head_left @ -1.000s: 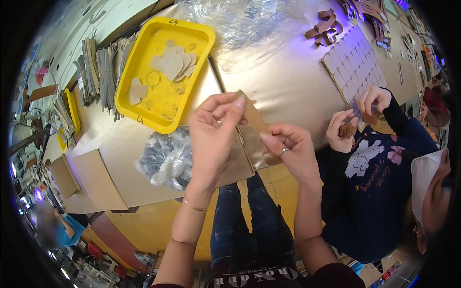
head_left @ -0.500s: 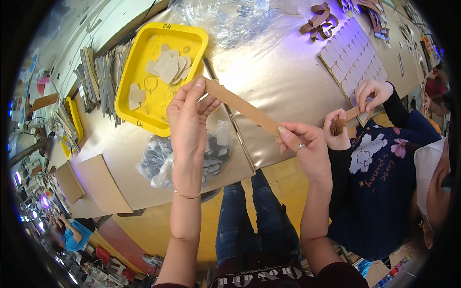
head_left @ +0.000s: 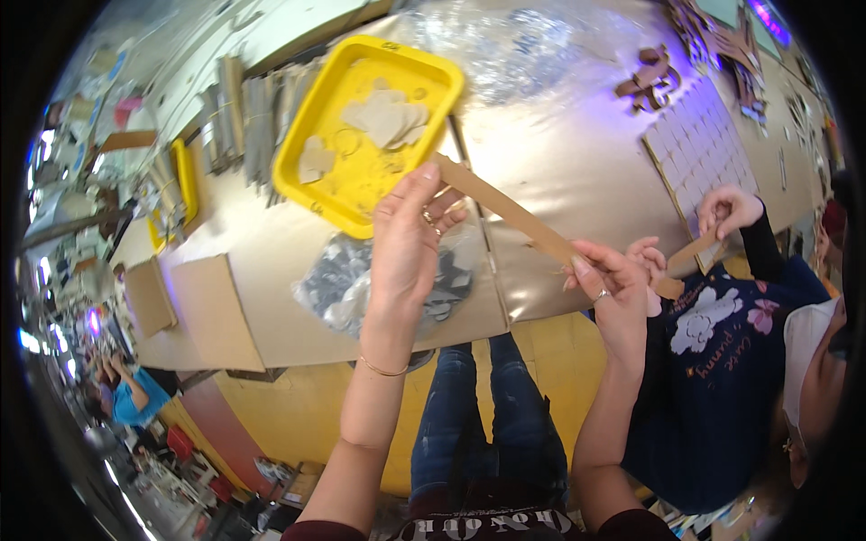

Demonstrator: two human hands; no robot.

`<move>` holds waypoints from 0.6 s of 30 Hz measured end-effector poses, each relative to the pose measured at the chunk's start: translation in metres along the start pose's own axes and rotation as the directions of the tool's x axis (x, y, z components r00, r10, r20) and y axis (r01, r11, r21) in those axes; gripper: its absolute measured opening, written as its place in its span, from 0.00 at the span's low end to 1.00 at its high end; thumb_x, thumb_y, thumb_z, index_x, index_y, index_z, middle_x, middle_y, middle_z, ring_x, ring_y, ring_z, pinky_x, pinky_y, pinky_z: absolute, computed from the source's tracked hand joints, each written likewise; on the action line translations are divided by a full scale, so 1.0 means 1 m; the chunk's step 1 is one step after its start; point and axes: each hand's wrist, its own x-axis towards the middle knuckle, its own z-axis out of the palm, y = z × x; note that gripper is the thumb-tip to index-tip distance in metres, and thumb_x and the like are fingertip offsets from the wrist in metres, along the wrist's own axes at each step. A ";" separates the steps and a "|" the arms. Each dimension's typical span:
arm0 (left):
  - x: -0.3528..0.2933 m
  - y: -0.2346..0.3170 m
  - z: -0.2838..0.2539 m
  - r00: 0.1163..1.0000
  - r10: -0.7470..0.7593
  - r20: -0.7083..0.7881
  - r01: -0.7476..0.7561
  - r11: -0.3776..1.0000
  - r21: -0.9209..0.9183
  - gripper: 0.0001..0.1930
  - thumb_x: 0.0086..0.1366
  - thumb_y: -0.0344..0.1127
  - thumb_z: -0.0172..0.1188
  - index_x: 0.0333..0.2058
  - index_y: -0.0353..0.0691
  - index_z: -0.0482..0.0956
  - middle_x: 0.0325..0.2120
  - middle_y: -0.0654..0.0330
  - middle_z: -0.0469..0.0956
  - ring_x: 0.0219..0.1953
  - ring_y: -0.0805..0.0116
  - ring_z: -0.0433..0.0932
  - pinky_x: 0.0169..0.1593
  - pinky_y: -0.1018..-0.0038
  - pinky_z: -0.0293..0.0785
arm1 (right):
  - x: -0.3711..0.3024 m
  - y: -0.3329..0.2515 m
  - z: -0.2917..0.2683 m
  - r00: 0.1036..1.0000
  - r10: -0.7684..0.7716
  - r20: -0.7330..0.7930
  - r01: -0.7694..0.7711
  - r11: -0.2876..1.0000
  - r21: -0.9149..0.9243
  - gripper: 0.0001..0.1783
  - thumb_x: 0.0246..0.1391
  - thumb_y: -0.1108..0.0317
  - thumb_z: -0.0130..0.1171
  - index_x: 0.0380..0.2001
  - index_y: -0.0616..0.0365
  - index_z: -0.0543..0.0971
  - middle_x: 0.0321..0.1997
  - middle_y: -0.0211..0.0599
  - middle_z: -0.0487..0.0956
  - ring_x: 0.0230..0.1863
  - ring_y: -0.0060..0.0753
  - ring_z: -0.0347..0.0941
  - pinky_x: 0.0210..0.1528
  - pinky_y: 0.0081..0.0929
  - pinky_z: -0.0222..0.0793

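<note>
A flat tan-brown strip (head_left: 507,210) is stretched slantwise between my two hands above the table. My left hand (head_left: 410,230) pinches its upper end beside the corner of a yellow tray (head_left: 290,155). With thumb and fingers, my right hand (head_left: 616,293) grips the lower end. Pale rounded flat pieces (head_left: 386,117) lie heaped inside the tray. Beneath my left wrist rests a clear plastic bag (head_left: 336,284) of dark grey pieces, partly hidden by my forearm.
At my right a co-worker's hands (head_left: 726,212) hold another brown strip (head_left: 693,251). Beyond are a board with rows of pale pieces (head_left: 702,149), curled brown strips (head_left: 648,79) and crumpled clear plastic (head_left: 514,54). Bundled grey strips (head_left: 259,126) and a cardboard sheet (head_left: 216,302) lie leftward.
The view has shifted, so the table and tray appear further right. Both my hands keep the strip stretched between them. The co-worker's nearer hand has changed its hold on the other strip.
</note>
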 end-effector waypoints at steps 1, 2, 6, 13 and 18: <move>-0.008 0.004 -0.003 1.000 0.000 0.017 0.000 1.000 0.004 0.11 0.67 0.40 0.52 0.42 0.41 0.75 0.44 0.59 0.76 0.43 0.70 0.74 0.41 0.75 0.70 | -0.001 0.000 0.004 0.991 -0.134 -0.010 0.132 0.985 -0.111 0.11 0.53 0.80 0.56 0.41 0.67 0.79 0.36 0.37 0.80 0.37 0.26 0.76 0.42 0.20 0.70; -0.016 0.009 -0.008 0.998 0.027 0.054 -0.024 0.998 -0.058 0.10 0.68 0.40 0.52 0.42 0.42 0.74 0.43 0.61 0.75 0.43 0.72 0.73 0.41 0.75 0.70 | -0.002 0.000 0.008 0.959 -0.284 0.012 0.280 0.939 -0.198 0.11 0.51 0.81 0.57 0.39 0.66 0.80 0.36 0.38 0.80 0.38 0.28 0.76 0.42 0.21 0.71; -0.064 0.031 -0.027 0.961 0.195 0.194 -0.119 0.930 -0.347 0.07 0.71 0.39 0.45 0.42 0.45 0.68 0.45 0.63 0.67 0.42 0.73 0.68 0.37 0.77 0.66 | -0.017 -0.012 0.032 0.824 -0.558 0.099 0.548 0.741 -0.388 0.10 0.43 0.84 0.61 0.30 0.62 0.82 0.35 0.42 0.79 0.38 0.35 0.77 0.42 0.24 0.71; -0.152 0.077 -0.077 0.823 0.538 0.183 -0.336 0.720 -0.607 0.05 0.72 0.41 0.41 0.36 0.52 0.63 0.39 0.65 0.62 0.35 0.71 0.61 0.34 0.78 0.63 | -0.055 -0.038 0.103 0.534 -0.777 0.333 0.843 0.517 -0.146 0.16 0.31 0.81 0.66 0.29 0.51 0.85 0.34 0.39 0.78 0.33 0.35 0.76 0.35 0.27 0.72; -0.203 0.110 -0.110 0.757 0.647 0.089 -0.491 0.654 -0.576 0.03 0.70 0.38 0.45 0.38 0.51 0.67 0.39 0.66 0.64 0.31 0.72 0.60 0.35 0.78 0.62 | -0.077 -0.043 0.155 0.431 -0.786 0.443 0.864 0.501 0.048 0.17 0.31 0.81 0.66 0.29 0.48 0.85 0.31 0.35 0.77 0.28 0.30 0.72 0.29 0.23 0.67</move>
